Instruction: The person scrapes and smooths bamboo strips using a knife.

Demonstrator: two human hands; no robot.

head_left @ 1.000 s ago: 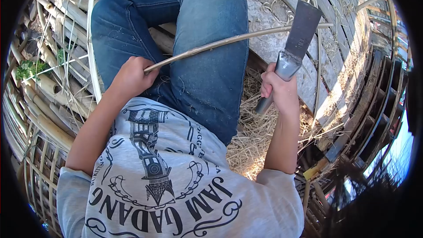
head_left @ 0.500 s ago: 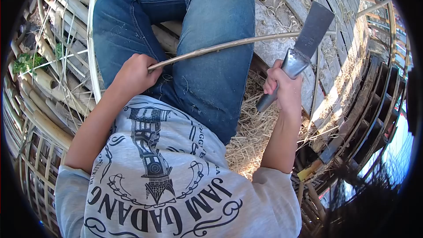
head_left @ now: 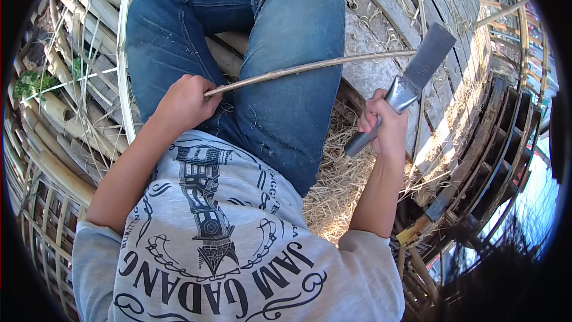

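Note:
My left hand (head_left: 189, 102) is closed around the near end of a thin stick (head_left: 292, 71), which looks like bamboo or cane. The stick runs across my thigh to the right, its far end behind the blade. My right hand (head_left: 384, 120) grips the metal handle of a broad-bladed chopping knife (head_left: 424, 65), the blade pointing up and to the right. Where the two cross, I cannot tell whether the blade touches the stick. Both lie over or beside my jeans (head_left: 292, 18).
Weathered boards (head_left: 450, 0) lie at the upper right, and dry shavings (head_left: 342, 188) cover the ground by my right leg. Bamboo poles (head_left: 56, 161) are piled on my left, with a green plant (head_left: 36, 85) among them. A curved slatted wooden structure (head_left: 488, 155) stands at the right.
My right hand has lowered the knife slightly, and its blade is now a little lower and farther right. The stick's far end has dipped slightly. My left hand keeps its grip.

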